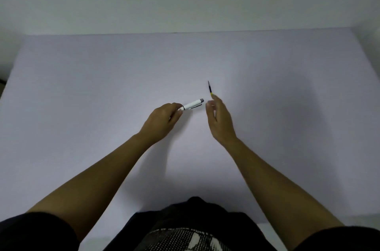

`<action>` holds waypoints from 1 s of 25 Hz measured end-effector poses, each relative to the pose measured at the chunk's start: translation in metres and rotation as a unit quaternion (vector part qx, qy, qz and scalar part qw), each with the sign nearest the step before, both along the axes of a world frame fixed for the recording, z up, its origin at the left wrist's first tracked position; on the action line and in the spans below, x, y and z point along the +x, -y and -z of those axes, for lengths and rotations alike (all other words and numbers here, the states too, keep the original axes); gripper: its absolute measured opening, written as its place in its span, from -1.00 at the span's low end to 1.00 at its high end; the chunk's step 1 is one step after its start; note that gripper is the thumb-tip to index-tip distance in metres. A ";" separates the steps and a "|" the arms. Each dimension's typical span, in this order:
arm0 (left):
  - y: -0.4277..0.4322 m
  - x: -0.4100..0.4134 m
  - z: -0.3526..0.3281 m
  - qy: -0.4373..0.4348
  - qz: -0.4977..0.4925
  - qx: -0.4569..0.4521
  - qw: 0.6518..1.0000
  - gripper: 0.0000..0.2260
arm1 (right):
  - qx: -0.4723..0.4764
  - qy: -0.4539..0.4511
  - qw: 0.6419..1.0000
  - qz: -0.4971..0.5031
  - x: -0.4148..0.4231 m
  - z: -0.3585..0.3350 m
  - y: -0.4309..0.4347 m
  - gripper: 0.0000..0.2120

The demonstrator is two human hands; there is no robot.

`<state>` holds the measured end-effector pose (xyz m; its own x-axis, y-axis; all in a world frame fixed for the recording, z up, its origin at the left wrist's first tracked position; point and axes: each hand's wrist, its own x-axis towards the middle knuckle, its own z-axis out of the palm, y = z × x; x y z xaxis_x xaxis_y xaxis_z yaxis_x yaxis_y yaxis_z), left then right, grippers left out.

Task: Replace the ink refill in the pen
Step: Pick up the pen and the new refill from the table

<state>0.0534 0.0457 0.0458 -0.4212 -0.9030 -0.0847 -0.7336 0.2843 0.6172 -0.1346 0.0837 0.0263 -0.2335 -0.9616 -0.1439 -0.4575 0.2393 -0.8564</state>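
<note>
White pen barrel (192,104) in left hand (162,122), refill (210,87) in right hand (220,119)

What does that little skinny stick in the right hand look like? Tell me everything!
It is the ink refill, a very thin, straight stick. Its far end tapers to a fine point, the middle looks dark, and a yellow band sits just above the fingers. It looks like plastic, though it is too small to be sure. The right hand pinches its lower end at the fingertips, holding it nearly upright above the white table. It is apart from the white pen.
</note>
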 end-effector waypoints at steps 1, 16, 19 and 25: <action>-0.006 0.001 -0.003 0.006 0.008 -0.019 1.000 -0.81 | 0.025 0.060 0.998 -0.019 0.001 -0.010 -0.002 -0.67; -0.053 0.009 -0.025 0.004 -0.068 -0.183 0.981 -0.73 | 0.023 0.197 0.977 -0.083 0.007 -0.044 -0.029 -0.86; -0.053 0.010 -0.023 0.016 -0.076 -0.176 0.981 -0.78 | 0.026 0.206 0.975 -0.075 0.008 -0.043 -0.032 -0.86; -0.051 0.024 -0.010 0.032 -0.074 -0.084 0.993 -0.74 | 0.045 0.220 0.972 0.071 -0.009 -0.027 -0.025 -0.89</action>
